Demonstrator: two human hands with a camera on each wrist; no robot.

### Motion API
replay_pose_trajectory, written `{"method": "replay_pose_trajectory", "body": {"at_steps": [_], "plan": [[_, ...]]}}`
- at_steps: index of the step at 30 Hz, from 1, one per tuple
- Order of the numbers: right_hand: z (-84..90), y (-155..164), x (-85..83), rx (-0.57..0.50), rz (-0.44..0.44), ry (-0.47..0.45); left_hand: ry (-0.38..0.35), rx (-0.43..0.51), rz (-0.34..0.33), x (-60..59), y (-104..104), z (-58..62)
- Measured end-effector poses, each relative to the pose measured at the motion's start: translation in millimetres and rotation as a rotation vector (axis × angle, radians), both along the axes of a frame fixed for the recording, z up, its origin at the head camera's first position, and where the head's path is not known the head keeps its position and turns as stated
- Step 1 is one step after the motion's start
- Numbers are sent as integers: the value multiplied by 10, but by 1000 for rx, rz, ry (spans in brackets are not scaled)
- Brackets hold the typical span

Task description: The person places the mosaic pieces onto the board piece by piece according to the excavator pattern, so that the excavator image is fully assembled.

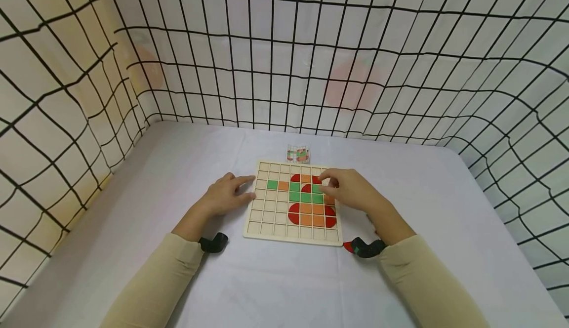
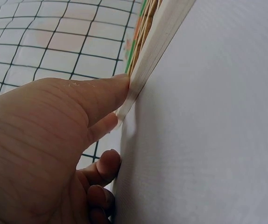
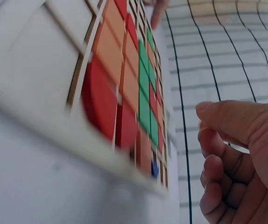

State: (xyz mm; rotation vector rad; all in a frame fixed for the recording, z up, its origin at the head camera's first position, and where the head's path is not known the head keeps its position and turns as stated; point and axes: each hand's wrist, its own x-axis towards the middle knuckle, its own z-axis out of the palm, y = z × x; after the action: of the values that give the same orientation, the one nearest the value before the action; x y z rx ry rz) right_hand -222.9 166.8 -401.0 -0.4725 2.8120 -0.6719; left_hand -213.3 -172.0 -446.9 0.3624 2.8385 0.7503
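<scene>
A wooden grid board (image 1: 270, 218) lies on the white table, partly filled with red, orange and green tiles (image 1: 305, 197). My left hand (image 1: 225, 195) rests on the table at the board's left side, fingers straight. Its thumb (image 2: 107, 91) presses the board's edge (image 2: 151, 46). My right hand (image 1: 345, 188) hovers over the board's right columns with loosely curled fingers (image 3: 215, 158). No tile shows between them. The right wrist view shows the tiles (image 3: 124, 93) close up beside my right hand (image 3: 239, 154).
A small clear box (image 1: 298, 154) of coloured tiles stands just behind the board. A black wire mesh fence (image 1: 284, 61) over white sheeting closes in the table (image 1: 169, 170) at the back and both sides.
</scene>
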Motion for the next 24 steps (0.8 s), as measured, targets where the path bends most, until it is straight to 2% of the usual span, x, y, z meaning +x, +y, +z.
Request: {"method": "replay_pose_trajectory", "body": {"at_steps": [12, 19, 24], "plan": [[1, 742, 255, 9, -77, -12, 21, 6, -11, -11, -4, 5], [-49, 1097, 358, 13, -136, -58, 6, 11, -5, -6, 22, 13], [-118, 1310, 403, 17, -147, -55, -2, 8, 5, 22, 17, 22]]}}
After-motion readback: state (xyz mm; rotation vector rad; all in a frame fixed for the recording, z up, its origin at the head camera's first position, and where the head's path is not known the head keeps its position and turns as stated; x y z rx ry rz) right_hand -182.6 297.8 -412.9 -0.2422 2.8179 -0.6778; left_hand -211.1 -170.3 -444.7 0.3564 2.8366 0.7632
